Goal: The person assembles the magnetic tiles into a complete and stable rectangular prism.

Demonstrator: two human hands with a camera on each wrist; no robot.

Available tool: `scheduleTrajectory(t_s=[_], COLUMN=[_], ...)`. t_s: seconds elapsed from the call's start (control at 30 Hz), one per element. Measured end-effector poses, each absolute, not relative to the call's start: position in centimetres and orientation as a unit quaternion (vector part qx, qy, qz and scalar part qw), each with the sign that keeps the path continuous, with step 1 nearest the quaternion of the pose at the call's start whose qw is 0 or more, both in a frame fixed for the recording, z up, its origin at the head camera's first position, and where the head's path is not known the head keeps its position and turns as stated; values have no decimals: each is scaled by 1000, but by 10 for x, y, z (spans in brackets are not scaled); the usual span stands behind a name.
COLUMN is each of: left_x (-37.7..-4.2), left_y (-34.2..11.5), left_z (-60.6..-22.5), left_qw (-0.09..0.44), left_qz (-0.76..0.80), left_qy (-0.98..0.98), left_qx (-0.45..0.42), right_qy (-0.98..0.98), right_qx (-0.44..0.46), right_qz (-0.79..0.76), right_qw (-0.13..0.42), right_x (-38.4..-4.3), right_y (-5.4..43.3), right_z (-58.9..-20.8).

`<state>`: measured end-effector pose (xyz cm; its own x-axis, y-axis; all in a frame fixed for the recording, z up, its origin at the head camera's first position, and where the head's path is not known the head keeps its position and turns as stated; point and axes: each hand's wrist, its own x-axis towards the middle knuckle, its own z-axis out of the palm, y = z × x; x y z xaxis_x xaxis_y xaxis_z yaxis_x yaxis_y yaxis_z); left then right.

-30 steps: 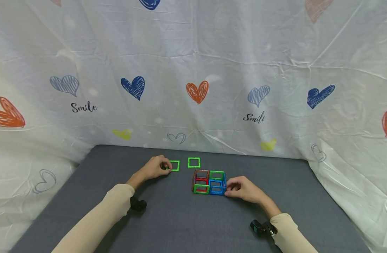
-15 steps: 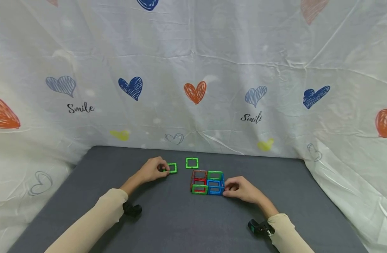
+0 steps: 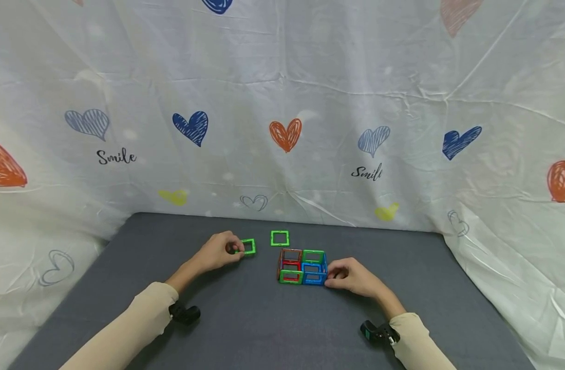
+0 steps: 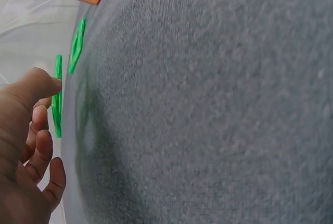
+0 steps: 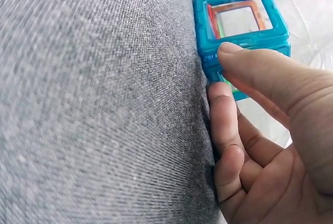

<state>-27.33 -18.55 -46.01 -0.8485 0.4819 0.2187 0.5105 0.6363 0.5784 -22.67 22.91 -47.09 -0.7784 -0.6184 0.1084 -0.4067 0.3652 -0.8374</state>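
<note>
My left hand (image 3: 219,252) pinches a square green magnetic tile (image 3: 253,246) by its left side, between thumb and fingers. In the left wrist view that tile (image 4: 58,122) appears nearly edge-on, raised over the table with a shadow below. At the table's middle stands a low open box of magnetic tiles (image 3: 303,273), with red, orange, green and blue frames. My right hand (image 3: 354,277) holds its right end. The right wrist view has the thumb on the edge of a blue tile (image 5: 205,23), with curled fingers beside the lower corner.
Another green tile (image 3: 280,244) lies flat behind the box. The grey cloth-covered table (image 3: 273,329) reaches back to a white curtain (image 3: 245,67) printed with hearts. Black wrist cameras (image 3: 185,313) are strapped at both cuffs.
My left hand has drawn the green tile slightly left and toward me, and the tile now looks tilted. The right hand and the box have stayed in place.
</note>
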Motion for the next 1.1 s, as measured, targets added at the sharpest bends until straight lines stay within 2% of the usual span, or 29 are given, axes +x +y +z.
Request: scheduleTrajectory(t_s=[0.47, 1.1], left_x=[-264, -251], left_y=[-177, -150], left_z=[-449, -430], left_qw=[44, 50], left_qz=[-342, -347], left_qy=[-891, -882], left_qx=[-294, -316], right_qy=[819, 819], right_qx=[-314, -309], right_qz=[-467, -470], right_qw=[110, 110], right_x=[-226, -226], right_y=[229, 229], right_z=[-472, -472])
